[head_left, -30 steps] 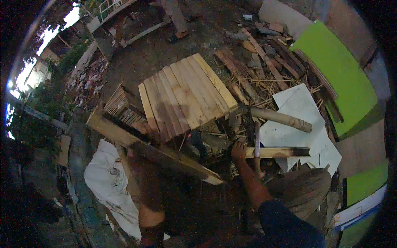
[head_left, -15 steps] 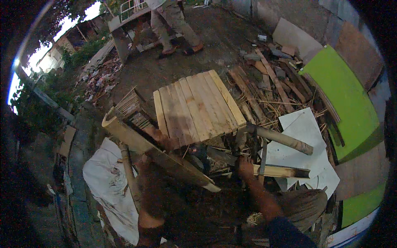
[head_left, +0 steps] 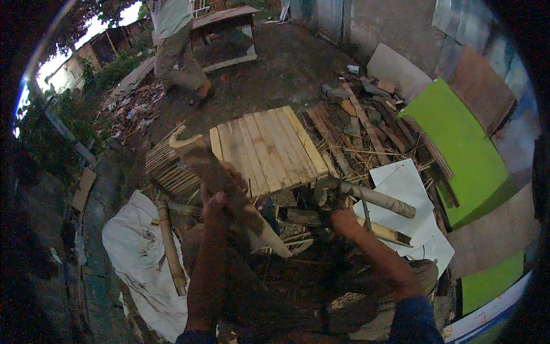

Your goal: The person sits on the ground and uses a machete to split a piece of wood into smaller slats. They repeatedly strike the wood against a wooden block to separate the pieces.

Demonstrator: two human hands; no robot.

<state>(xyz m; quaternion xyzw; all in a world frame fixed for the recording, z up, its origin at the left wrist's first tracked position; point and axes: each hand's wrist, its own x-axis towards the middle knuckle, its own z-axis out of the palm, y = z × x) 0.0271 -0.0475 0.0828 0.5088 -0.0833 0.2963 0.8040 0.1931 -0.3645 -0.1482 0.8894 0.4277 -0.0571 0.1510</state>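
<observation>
A split bamboo length [head_left: 247, 215] slants across in front of me, its curved, hollow end raised at the far left. My left hand [head_left: 217, 200] is closed around its middle, thumb on the near side. My right hand [head_left: 347, 221] is closed among dark pieces of wood to the right; whatever it holds is too dark to make out. A narrow dark strip [head_left: 365, 209] stands beside that hand. Just beyond both hands lies a pale slatted wooden top [head_left: 263, 149]. Near the right hand are a round bamboo pole [head_left: 381, 199] and another split bamboo piece [head_left: 385, 233].
A white sack [head_left: 134, 246] lies at left with a bamboo pole [head_left: 171, 249] on it. White sheets [head_left: 415, 189], a green panel [head_left: 461, 149] and scrap wood [head_left: 366, 123] fill the right. A person [head_left: 175, 51] is beyond, near a wooden table [head_left: 223, 20].
The split bamboo has swung steeper, its far end raised and its near end shifted left. My left hand now shows gripping it. The person beyond has moved left, uncovering the table.
</observation>
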